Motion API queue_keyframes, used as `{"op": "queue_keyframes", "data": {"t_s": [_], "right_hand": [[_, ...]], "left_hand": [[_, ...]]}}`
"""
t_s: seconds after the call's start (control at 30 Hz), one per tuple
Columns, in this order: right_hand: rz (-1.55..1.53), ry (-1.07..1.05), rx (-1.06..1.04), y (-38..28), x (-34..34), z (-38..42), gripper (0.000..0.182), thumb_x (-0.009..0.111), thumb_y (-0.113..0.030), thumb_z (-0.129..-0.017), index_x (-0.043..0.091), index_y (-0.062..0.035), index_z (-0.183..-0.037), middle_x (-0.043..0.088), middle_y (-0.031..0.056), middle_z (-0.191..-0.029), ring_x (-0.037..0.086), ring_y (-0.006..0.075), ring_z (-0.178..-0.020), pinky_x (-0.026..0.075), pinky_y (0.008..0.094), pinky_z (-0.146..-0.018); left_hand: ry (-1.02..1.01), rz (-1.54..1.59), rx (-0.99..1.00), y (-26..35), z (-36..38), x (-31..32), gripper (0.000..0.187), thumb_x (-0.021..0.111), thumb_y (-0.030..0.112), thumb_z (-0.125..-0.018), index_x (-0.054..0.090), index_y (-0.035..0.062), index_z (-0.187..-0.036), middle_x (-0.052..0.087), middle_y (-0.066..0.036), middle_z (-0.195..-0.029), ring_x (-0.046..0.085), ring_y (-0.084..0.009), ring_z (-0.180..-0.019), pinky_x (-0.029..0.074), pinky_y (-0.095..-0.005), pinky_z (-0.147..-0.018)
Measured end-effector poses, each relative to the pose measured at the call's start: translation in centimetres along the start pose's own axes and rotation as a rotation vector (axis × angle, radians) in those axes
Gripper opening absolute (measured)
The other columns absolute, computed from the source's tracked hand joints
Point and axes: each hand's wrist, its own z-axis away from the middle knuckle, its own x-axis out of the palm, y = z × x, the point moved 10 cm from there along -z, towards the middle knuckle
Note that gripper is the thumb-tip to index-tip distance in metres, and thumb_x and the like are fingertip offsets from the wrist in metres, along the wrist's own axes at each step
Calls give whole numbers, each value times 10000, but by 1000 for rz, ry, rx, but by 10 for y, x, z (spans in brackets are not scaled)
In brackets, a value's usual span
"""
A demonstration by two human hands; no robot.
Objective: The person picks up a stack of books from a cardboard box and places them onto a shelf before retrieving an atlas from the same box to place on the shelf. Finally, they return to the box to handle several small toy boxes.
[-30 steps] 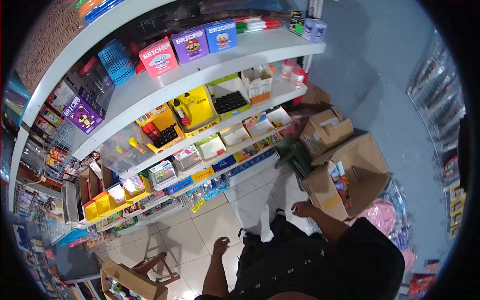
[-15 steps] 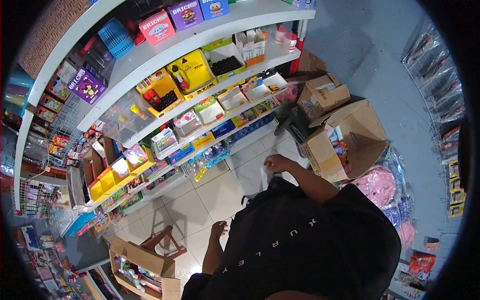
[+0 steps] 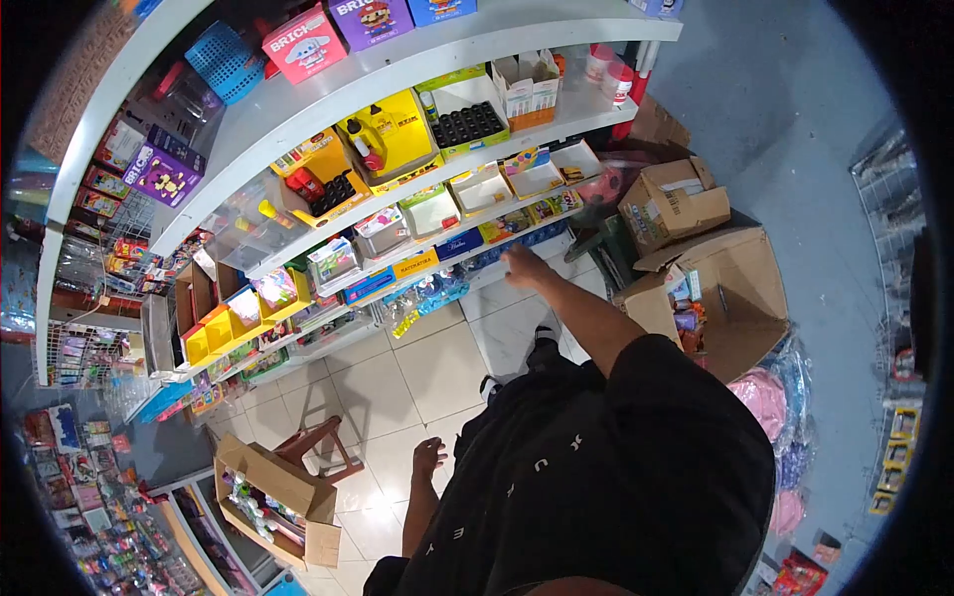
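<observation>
My right hand (image 3: 525, 267) reaches forward over the lower shelf edge, fingers partly bent and nothing seen in them. In this view it overlaps the row of blue packets (image 3: 485, 257) beneath the small white trays. The nearest of those is an open white tray (image 3: 481, 191) with little in it. Beside it stands another white tray (image 3: 537, 179). My left hand (image 3: 428, 456) hangs low at my side above the tiled floor, empty, with its fingers loosely apart. Near it is a brown stool (image 3: 323, 444).
An open cardboard box (image 3: 750, 298) with small packages stands to my right, a smaller carton (image 3: 676, 204) behind it. Another cardboard box (image 3: 273, 477) sits at lower left. Yellow display boxes (image 3: 397, 139) and a pink brick-toy box (image 3: 303, 45) line the upper shelves.
My right hand has moved forward from beside my body to the lower shelf. The shelves appear closer as my view shifts; my left hand stays low.
</observation>
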Motion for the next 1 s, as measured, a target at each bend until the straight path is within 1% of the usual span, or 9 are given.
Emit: {"op": "queue_keyframes", "data": {"t_s": [0.13,0.3,0.43,0.53,0.57,0.7,0.8,0.93,1.0], "right_hand": [[206,72,27,-7,-41,-49,500,631,-172,-778,536,-32,-1248,445,171,-1332,452,321,-1243,432,402,-1010],[403,158,-64,-1,-55,-109,589,671,-219,-774,506,-98,-1326,375,117,-1441,351,285,-1335,397,515,-998],[482,134,-141,-6,-70,-120,507,620,-188,-808,526,-111,-1299,421,88,-1376,380,263,-1303,389,505,-980],[509,-26,-148,-1,-73,-120,452,608,-159,-807,551,-111,-1253,464,82,-1302,415,258,-1268,389,507,-973],[516,50,-190,10,-65,-125,419,607,-150,-805,563,-112,-1219,488,78,-1258,442,259,-1240,390,506,-969],[491,-118,-143,15,-70,-122,395,572,-153,-845,571,-100,-1237,487,116,-1304,477,291,-1222,367,532,-1013],[532,-53,-191,9,-78,-122,379,587,-275,-903,560,-103,-1240,470,102,-1279,441,274,-1246,358,519,-1006],[508,-46,-284,5,-77,-128,424,607,-243,-892,542,-135,-1297,464,59,-1323,431,257,-1262,317,532,-1062],[573,-104,-260,8,-72,-132,346,579,-165,-876,596,-115,-1218,501,54,-1305,440,247,-1264,295,561,-1074]], "left_hand": [[61,99,-39,12,22,15,380,574,323,-939,580,68,-1220,702,-67,-989,682,-165,-695,494,-271,-538],[104,130,-52,23,38,53,365,590,301,-933,590,59,-1206,700,-75,-983,678,-168,-699,493,-277,-546],[113,176,-55,30,46,91,355,590,280,-929,601,29,-1181,696,-74,-958,676,-171,-734,495,-276,-555],[133,132,-8,46,50,112,336,594,266,-924,622,17,-1148,685,-69,-915,653,-157,-696,506,-277,-553],[137,97,19,52,52,118,334,596,265,-922,626,17,-1143,683,-69,-910,646,-153,-682,508,-278,-552],[133,8,47,73,61,135,335,600,270,-919,635,13,-1132,684,-71,-905,628,-144,-675,515,-296,-557],[172,20,49,65,61,139,351,603,284,-915,633,18,-1142,695,-87,-937,646,-158,-740,522,-313,-616],[186,146,-30,45,57,145,382,621,301,-895,629,15,-1149,698,-93,-970,660,-161,-759,515,-314,-610],[176,211,-56,34,57,152,390,625,307,-890,630,14,-1148,700,-98,-973,663,-161,-755,512,-312,-603]]}}
